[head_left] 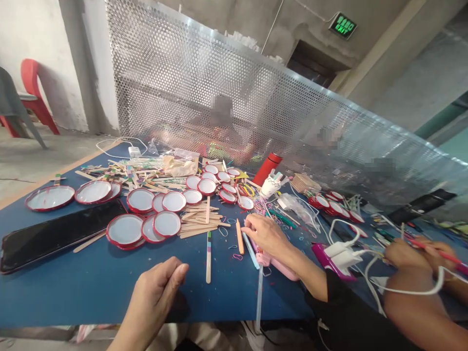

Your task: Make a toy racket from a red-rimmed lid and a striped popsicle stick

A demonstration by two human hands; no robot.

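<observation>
Left hand (155,288) curled closed, seemingly empty; right hand (268,235) by blue pen (250,251), right of banded stick (208,257), hold unclear. Banded stick lies between hands: far end coloured, near end bare. Beyond it, plain sticks (197,217) look uncoloured.

More than twenty red-rimmed lids (126,229) are spread from left to right. One black phone (58,234) lies at left, with one red bottle (265,170) and one white cup (269,187) toward the far side, and two markers (239,237) nearer.
</observation>
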